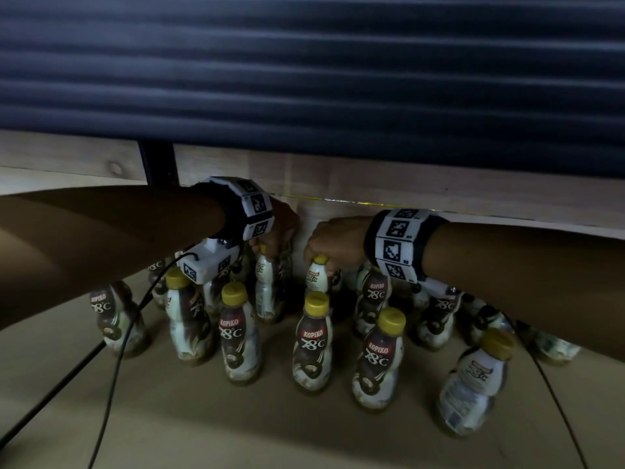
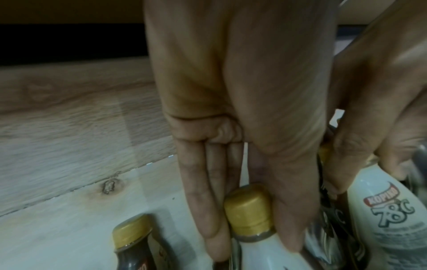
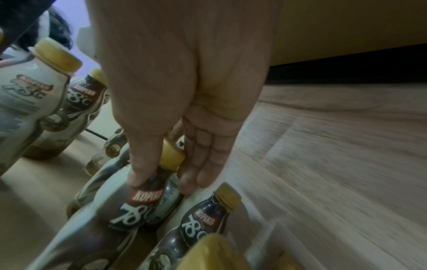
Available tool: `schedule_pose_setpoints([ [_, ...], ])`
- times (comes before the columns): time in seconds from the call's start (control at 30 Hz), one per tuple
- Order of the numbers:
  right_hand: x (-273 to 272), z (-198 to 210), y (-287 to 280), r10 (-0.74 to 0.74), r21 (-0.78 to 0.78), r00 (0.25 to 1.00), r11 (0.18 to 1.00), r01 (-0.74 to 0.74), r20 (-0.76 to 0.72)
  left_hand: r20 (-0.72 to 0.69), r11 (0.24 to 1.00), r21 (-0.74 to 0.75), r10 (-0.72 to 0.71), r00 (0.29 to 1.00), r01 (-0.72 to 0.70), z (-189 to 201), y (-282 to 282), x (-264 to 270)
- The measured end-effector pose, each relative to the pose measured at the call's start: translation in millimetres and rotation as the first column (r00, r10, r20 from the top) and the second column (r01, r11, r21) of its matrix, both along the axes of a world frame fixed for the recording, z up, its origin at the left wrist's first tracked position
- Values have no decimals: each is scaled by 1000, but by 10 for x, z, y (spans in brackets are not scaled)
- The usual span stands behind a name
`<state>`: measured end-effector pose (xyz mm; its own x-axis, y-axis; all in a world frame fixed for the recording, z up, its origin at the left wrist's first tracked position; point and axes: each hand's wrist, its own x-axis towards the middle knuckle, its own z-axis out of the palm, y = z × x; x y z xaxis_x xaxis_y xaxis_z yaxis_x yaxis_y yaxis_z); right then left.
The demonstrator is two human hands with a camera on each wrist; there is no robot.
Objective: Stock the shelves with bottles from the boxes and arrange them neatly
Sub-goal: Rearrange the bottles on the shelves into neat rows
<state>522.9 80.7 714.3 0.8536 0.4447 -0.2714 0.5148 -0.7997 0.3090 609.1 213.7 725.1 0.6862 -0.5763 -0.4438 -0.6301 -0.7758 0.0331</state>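
Note:
Several Kopiko 78°C coffee bottles with yellow caps stand on a pale wooden shelf (image 1: 372,434). At the back row my left hand (image 1: 277,231) grips one bottle (image 1: 265,289) by its cap (image 2: 248,206), fingers and thumb on either side of the neck. Beside it my right hand (image 1: 333,240) holds another bottle (image 1: 318,275) the same way; the right wrist view has thumb and fingers pinching under its cap (image 3: 172,157). Both bottles stand upright near the wooden back panel (image 1: 406,184).
More bottles stand in front: one at centre (image 1: 313,346), one to its right (image 1: 380,360), one at far right (image 1: 477,384), one at left (image 1: 115,319). Black cables (image 1: 111,367) hang from both wrists. A dark slatted shutter (image 1: 304,69) fills the upper view.

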Motion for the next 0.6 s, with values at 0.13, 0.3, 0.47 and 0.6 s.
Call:
schedule_pose_setpoints([
  [0.13, 19, 44, -29, -81, 4, 997, 997, 81, -6, 75, 997, -75, 27, 997, -22, 28, 135, 35],
  [0.3, 43, 271, 96, -36, 62, 992, 998, 28, 119, 149, 994, -79, 83, 985, -72, 268, 413, 167],
  [0.47, 223, 354, 528, 43, 88, 977, 994, -62, 208, 240, 990, -24, 144, 960, -142, 415, 939, 328],
  [0.6, 420, 250, 915, 113, 109, 986, 986, -126, 122, 233, 984, 38, 161, 959, -175, 384, 1360, 479],
])
